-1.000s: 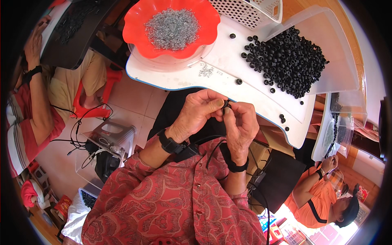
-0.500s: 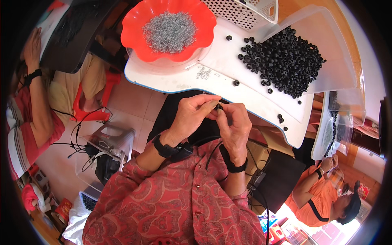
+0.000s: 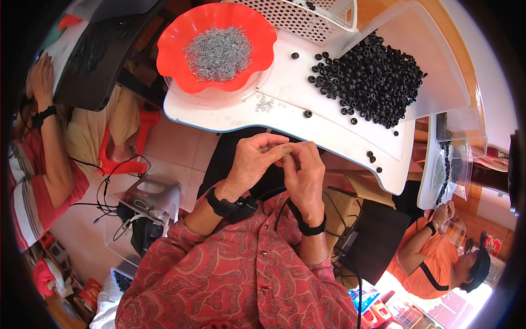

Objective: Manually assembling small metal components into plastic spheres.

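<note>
My left hand (image 3: 251,163) and my right hand (image 3: 304,174) meet just off the near edge of the white table (image 3: 219,116). Both are closed, with thumbs and fingertips pinched together, and whatever lies between them is hidden by the fingers. Beyond them, on the right half of the table, spreads a heap of small round hollow black parts (image 3: 378,79). A red bowl with a wavy rim (image 3: 171,41) stands at the far left, holding a pile of tiny clear-grey pieces (image 3: 219,53). A few of these tiny pieces (image 3: 264,102) lie loose in front of the bowl.
A white perforated basket (image 3: 307,22) stands at the back. A translucent plastic bin (image 3: 438,66) lies beside the black heap. Loose black parts (image 3: 308,114) dot the table. One person (image 3: 49,159) sits at left, another in orange (image 3: 424,263) at right. Cables (image 3: 109,192) hang low at left.
A small black part showed between my fingertips before; now the fingers cover it. My hands have drawn closer together, and the view has shifted slightly.
</note>
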The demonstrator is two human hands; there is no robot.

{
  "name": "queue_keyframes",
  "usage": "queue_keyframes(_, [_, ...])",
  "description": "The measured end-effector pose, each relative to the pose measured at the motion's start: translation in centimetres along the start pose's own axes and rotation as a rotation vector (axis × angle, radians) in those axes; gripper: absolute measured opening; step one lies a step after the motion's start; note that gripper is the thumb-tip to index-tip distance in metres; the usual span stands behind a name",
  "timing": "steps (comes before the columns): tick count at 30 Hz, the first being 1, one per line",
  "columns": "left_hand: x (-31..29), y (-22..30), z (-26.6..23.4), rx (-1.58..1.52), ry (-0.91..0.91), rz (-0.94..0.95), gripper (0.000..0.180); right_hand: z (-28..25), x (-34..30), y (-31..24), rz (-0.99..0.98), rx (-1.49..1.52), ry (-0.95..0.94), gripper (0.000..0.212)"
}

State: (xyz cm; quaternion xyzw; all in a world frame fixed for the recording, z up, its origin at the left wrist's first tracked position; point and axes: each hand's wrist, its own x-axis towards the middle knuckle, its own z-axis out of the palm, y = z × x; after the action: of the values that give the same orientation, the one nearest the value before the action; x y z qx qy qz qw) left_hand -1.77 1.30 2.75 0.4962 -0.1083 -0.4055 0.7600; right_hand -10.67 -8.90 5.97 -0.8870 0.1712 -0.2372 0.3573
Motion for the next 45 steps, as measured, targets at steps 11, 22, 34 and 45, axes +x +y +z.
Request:
queue_keyframes(11, [0.2,0.3,-0.8,-0.366,-0.138,0.044,0.025,0.3,-0.6,-0.9,0.293,0.498,0.196,0.015])
queue_keyframes(22, [-0.2,1.9,-0.6,-0.532,-0.199,0.063,0.023,0.4,-0.2,-0.9,0.247,0.449,0.215,0.015])
queue_keyframes(34, [2.6,8.9,1.5,-0.291,0.041,0.048,0.033,0.1,-0.3,-1.7,0.232,0.45,0.175,0.014])
queue_keyframes(45, [18.3,16.2,3.1,-0.438,-0.038,0.088,0.025,-0.3,-0.5,-0.5,0.239,0.423,0.187,0.012])
